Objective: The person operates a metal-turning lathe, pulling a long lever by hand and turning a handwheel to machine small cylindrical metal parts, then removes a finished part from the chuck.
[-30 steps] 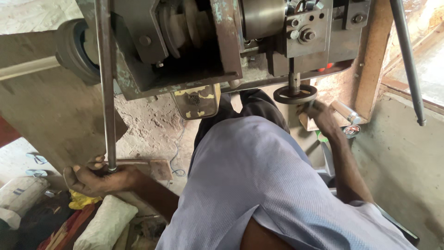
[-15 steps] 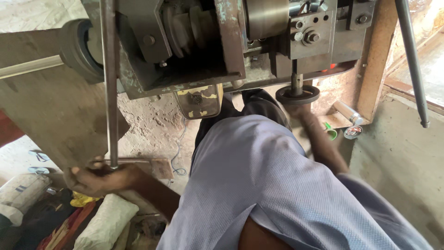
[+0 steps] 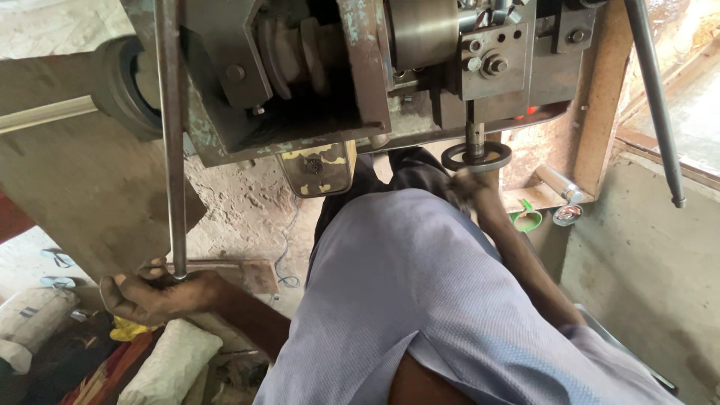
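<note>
Left hand [image 3: 154, 298] grips a long rusty steel lever [image 3: 171, 142] low down.

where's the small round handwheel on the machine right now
In the head view, the handwheel sits right of centre, on a short shaft under the machine's body. The right hand is just below, touching it, left of the green object.

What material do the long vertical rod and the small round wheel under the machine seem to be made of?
The vertical rod, gripped at its lower end by the left hand, looks like bare steel: grey, dull, slightly rusty. The round wheel at the right hand seems dark cast metal, matte and worn.
</note>
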